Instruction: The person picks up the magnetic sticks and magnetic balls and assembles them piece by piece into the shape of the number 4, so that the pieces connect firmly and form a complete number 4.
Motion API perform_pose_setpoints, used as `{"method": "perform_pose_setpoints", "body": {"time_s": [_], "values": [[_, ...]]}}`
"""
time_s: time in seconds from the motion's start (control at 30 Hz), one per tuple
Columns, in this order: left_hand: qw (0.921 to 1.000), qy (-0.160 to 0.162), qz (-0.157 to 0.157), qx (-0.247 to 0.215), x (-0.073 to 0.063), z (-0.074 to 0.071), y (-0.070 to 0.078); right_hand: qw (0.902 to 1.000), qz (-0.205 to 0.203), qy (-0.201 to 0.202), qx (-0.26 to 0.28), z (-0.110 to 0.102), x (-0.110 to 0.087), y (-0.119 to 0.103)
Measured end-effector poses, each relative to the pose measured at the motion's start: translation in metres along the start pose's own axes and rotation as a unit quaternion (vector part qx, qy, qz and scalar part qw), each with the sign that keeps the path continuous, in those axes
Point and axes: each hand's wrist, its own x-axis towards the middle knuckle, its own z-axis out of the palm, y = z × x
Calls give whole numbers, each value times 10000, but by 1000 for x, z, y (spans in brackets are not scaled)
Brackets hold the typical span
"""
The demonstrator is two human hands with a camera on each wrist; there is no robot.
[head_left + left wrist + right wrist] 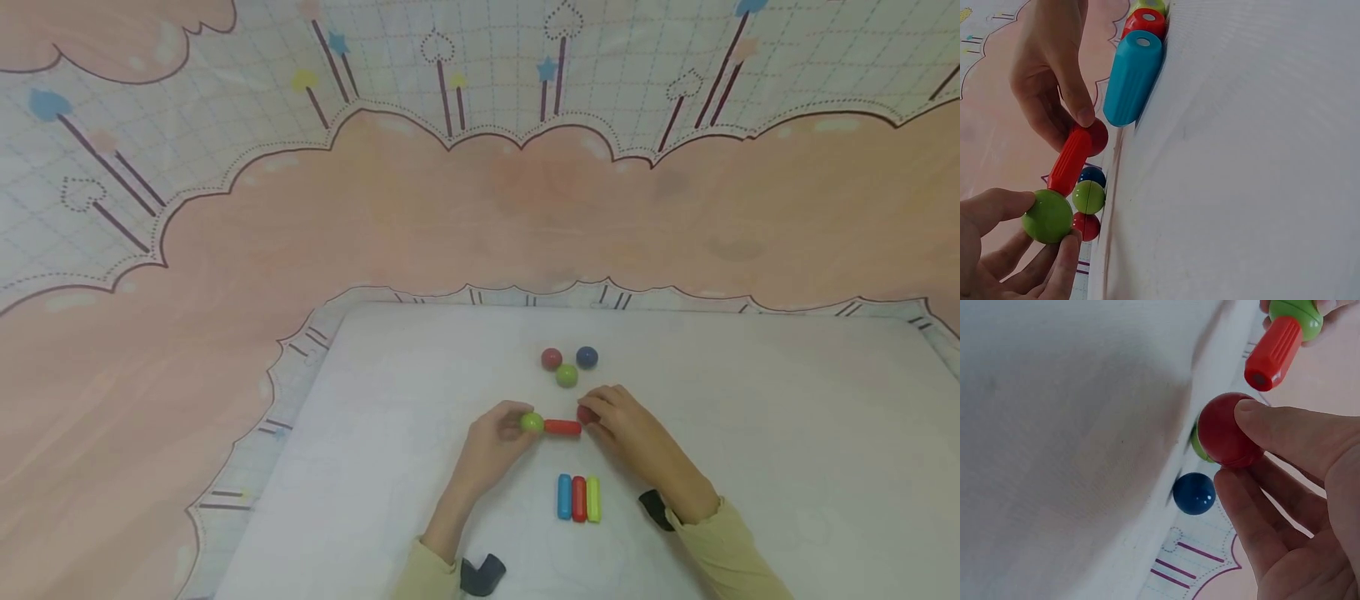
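Note:
My left hand (492, 446) pinches a green ball (1048, 216) between thumb and fingers. A red rod (1274, 355) with grooved sides sticks out from that ball toward the right, its far end showing a dark spot. My right hand (632, 433) pinches a red ball (1231, 430) close to the rod's free end. In the right wrist view a gap shows between the ball and the rod. Both hands are over the white tabletop, in front of a loose group of balls.
Beyond the hands lie a red ball (551, 359), a green ball (567, 376) and a blue ball (587, 357). Nearer the body, a blue rod (564, 497), a red rod (579, 499) and a yellow-green rod (594, 499) lie side by side on the white table (375, 500).

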Motion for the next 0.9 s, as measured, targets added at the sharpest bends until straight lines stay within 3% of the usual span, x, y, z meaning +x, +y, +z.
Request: {"method": "perform_pose_setpoints", "body": {"time_s": [0.9], "values": [[10000,-62,-35,-3,8,6,-4,9998,-74,-159,-74,-2,-6,4]]}}
